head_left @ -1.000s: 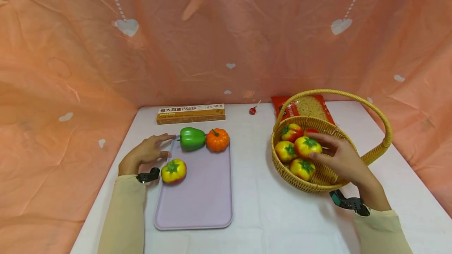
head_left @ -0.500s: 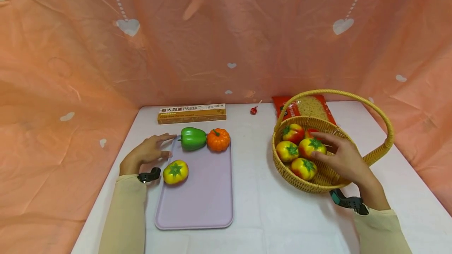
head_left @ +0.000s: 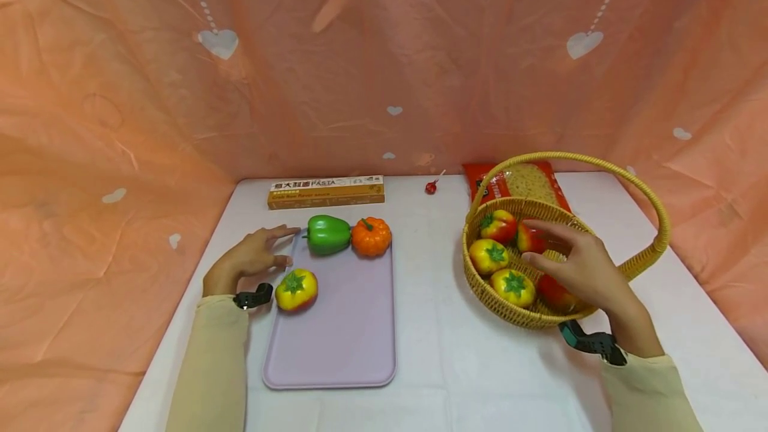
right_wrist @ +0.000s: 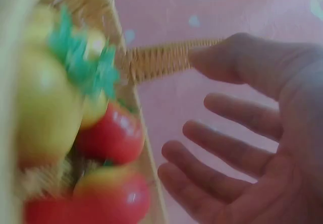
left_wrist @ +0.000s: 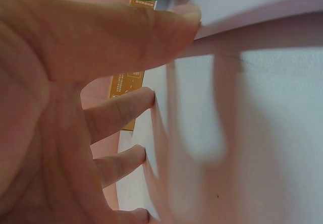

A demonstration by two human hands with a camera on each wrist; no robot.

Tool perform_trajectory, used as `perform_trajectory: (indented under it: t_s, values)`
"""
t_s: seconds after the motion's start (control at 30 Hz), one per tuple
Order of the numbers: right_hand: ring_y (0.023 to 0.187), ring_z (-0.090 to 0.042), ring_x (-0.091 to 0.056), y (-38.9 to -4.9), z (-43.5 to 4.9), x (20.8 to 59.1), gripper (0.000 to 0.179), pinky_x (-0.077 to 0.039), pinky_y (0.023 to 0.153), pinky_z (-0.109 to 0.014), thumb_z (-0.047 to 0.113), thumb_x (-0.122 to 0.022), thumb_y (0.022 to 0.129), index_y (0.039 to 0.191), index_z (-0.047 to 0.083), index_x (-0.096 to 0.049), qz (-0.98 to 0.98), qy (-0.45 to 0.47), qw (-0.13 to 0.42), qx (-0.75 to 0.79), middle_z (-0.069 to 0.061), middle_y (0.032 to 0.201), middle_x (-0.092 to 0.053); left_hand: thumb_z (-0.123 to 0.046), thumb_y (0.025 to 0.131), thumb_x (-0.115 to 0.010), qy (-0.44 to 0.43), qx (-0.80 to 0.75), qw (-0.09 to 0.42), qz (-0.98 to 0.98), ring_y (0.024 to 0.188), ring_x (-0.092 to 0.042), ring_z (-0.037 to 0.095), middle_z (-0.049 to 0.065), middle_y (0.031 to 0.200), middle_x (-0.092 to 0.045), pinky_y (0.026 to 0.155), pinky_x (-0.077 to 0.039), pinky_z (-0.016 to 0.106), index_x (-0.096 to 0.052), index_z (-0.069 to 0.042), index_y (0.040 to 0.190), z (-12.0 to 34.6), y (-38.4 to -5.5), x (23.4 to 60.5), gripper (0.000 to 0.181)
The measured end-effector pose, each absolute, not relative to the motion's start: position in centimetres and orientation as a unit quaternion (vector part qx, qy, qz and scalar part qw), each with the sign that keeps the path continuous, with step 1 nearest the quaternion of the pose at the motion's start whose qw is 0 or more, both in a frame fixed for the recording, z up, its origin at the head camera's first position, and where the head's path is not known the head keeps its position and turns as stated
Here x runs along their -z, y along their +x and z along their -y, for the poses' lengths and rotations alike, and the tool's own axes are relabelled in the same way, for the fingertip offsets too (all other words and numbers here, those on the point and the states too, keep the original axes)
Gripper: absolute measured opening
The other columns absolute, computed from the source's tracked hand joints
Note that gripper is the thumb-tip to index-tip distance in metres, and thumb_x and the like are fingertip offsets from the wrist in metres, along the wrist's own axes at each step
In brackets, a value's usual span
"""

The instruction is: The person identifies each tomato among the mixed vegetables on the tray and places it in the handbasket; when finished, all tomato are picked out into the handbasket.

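Note:
My right hand (head_left: 585,265) hovers over the wicker basket (head_left: 507,312) with its fingers spread and nothing between them. Several yellow-and-red toy tomatoes lie in the basket: one at the front (head_left: 513,287), a redder tomato (head_left: 557,296) partly hidden under the hand, others toward the back and left. In the right wrist view, a tomato (right_wrist: 45,108) with green leaves sits blurred near the rim, apart from the fingers. My left hand (head_left: 249,260) has its thumb at the left edge of the lilac tray (head_left: 336,352). A single tomato (head_left: 297,290) rests on that tray near the thumb.
A green bell pepper (head_left: 328,235) and a small orange pumpkin (head_left: 371,237) sit at the tray's far end. Behind stand a pasta box (head_left: 327,193), a small red item (head_left: 431,187) and a red pasta bag (head_left: 528,182). The basket's tall handle (head_left: 651,239) arches over its right side.
My right hand has let go of a tomato, which now lies in the basket beneath it. The tomato on the tray rocks slightly in place. My left hand stays put.

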State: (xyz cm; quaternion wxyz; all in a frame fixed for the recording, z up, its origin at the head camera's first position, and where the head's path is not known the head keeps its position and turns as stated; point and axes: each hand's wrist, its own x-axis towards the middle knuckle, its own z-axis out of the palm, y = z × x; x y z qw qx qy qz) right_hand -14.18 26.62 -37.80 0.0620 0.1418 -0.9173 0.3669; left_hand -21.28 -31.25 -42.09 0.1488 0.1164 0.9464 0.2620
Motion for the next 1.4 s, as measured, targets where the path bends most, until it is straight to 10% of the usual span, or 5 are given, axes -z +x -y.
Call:
perform_trajectory:
  t_s: [0.27,0.83,1.23,1.4]
  values:
    - [0.119,-0.011,-0.076,-15.1,-22.5,36.2,0.048,-0.057,0.098,-0.013,0.013,-0.084,0.097,0.144,0.011,-0.071,0.868,0.228,0.02,-0.441,-0.015,0.135,-0.077,-0.017,0.097,-0.078,0.117,-0.269,0.154,-0.944,0.158,-0.033,0.059,0.033,0.169,-0.041,0.128,-0.026,0.076,-0.053,-0.01,0.162,31.3,-21.3,42.1,0.07]
    - [0.135,-0.034,-0.069,-17.8,-10.3,38.4,0.055,-0.056,0.116,-0.037,0.016,-0.087,0.096,0.144,-0.001,-0.068,0.686,0.352,-0.084,-0.631,-0.023,0.146,-0.069,-0.019,0.096,-0.08,0.112,-0.265,0.144,-0.947,0.157,-0.033,0.061,0.033,0.17,-0.039,0.127,-0.026,0.078,-0.054,-0.012,0.162,31.2,-21.2,41.9,0.071]
    - [0.138,-0.05,-0.064,-17.9,-1.7,39.8,0.08,-0.051,0.119,-0.059,0.047,-0.089,0.092,0.145,-0.008,-0.064,0.594,0.405,-0.15,-0.678,-0.029,0.144,-0.069,-0.02,0.097,-0.08,0.102,-0.27,0.152,-0.945,0.159,-0.03,0.06,0.033,0.171,-0.037,0.128,-0.024,0.078,-0.053,-0.012,0.163,31.2,-21.2,41.9,0.071]
    - [0.139,-0.035,-0.068,-18.5,1.0,40.9,0.074,-0.053,0.12,-0.048,0.041,-0.089,0.094,0.147,-0.006,-0.064,0.59,0.409,-0.169,-0.675,-0.026,0.147,-0.069,-0.019,0.096,-0.08,0.111,-0.263,0.144,-0.948,0.157,-0.034,0.061,0.034,0.169,-0.04,0.127,-0.026,0.077,-0.055,-0.012,0.161,31.3,-21.2,41.9,0.07]
